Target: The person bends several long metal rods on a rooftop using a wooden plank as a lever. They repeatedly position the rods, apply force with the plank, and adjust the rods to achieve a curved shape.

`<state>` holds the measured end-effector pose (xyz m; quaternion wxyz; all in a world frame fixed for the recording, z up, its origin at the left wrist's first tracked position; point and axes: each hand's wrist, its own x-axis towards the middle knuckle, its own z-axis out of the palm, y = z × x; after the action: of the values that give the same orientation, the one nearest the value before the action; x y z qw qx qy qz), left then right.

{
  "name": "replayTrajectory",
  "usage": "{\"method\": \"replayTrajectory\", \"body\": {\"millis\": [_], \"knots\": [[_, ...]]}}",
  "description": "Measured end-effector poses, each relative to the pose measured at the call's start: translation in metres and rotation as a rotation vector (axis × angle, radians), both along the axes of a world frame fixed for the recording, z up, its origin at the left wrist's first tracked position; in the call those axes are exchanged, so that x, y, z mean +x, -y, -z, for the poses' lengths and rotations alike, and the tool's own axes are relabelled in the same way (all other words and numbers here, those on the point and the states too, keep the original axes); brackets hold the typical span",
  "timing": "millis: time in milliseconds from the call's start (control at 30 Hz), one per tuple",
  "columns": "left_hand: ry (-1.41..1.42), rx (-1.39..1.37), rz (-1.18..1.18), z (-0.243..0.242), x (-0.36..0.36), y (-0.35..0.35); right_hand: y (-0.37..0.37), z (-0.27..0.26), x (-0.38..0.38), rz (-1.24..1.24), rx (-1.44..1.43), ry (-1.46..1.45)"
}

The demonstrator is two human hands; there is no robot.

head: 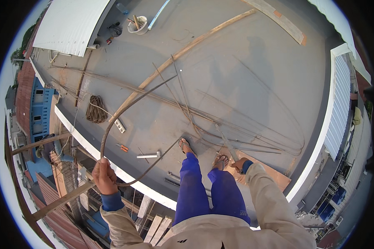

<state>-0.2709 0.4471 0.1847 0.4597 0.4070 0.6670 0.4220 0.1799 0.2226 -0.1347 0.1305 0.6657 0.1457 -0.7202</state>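
Note:
My left hand (104, 176) grips a bent steel reinforcing bar (118, 113) at its curve, above the white edge of the roof. One end of the bar reaches up over the floor and the other runs back towards my left foot. Low at my right side, my right hand (239, 165) is closed on a long tool or bar (226, 138) whose far end points away over the floor; its kind I cannot tell. Beyond my feet, long thin steel rods (162, 99) lie across the grey floor, some crossing a wooden pole (187, 48).
A hammer (149, 155), orange-handled pliers (123, 147), a power strip (120, 126) and a coil of rods (96, 109) lie on the floor. A bucket (140, 26) stands farther off. The white parapet edge (137, 190) borders a drop, where a person (51, 147) is among timbers.

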Motion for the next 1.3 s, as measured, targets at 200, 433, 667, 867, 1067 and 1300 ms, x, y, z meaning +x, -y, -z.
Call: {"method": "replayTrajectory", "body": {"millis": [200,433,667,867,1067,1300], "knots": [[0.349,-0.111,0.303,-0.043,0.018,0.157,0.067,-0.041,-0.073,1.919,-0.226,-0.811],[0.304,-0.216,0.858,-0.026,-0.004,0.205,0.049,-0.130,-0.108,2.514,0.449,-0.757],[0.204,-0.626,1.130,0.026,-0.063,0.192,0.138,-0.188,-0.125,2.816,0.525,-1.274],[-0.080,-0.604,1.473,0.068,0.053,0.171,0.185,-0.196,-0.157,2.943,0.556,-1.021],[0.040,-0.028,1.928,0.089,0.349,0.272,0.219,-0.175,-0.141,3.119,0.692,-0.832],[-0.466,-0.247,2.330,0.155,0.592,0.537,0.280,-0.189,-0.104,3.053,0.515,-0.981]]}}
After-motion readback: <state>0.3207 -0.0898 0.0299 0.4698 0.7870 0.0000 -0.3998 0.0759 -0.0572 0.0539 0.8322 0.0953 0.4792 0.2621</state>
